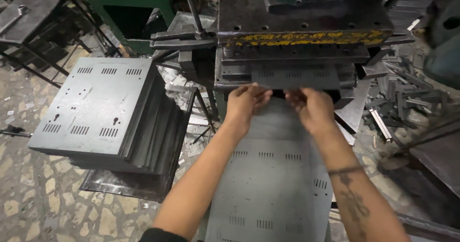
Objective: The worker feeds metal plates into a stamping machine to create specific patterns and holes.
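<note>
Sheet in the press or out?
Partly in: the sheet's far edge lies under the die, both hands at that edge.

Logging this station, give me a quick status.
Both hands, left hand and right hand, on grey sheet in the press. Punched stack left.

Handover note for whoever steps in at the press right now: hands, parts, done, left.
Left hand: fingers on the near edge of the grey sheet lying in the press die.
Right hand: gripping the same edge, beside the left.
Parts: a slotted panel lies flat below the hands; a stack of punched panels sits to the left; scrap strips are piled to the right.
Done: a stack of panels already slotted.
Left: the sheet in the die is not yet out.
</note>
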